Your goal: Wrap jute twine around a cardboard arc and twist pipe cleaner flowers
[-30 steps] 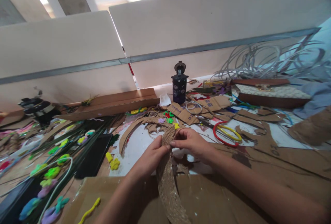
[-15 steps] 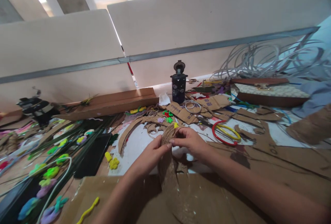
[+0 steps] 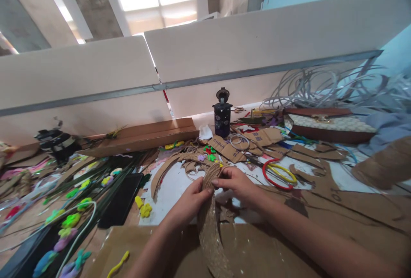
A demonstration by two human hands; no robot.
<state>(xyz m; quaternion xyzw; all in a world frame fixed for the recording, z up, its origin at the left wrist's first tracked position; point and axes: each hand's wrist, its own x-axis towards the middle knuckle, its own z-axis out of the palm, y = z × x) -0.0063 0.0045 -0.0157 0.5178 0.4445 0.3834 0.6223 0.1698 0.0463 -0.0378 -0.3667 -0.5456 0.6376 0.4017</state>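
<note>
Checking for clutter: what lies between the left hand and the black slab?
In the head view, a yellow flower, a yellow stub and a white sheet lie between left hand and black slab.

Measured from the centre of the head view, a cardboard strip (image 3: 226,148) at five o'clock reads "CHINA" in dark capitals. Marks on the cardboard piece (image 3: 269,137) at three o'clock and the cardboard sheet (image 3: 330,179) at four are too indistinct to read.
</note>
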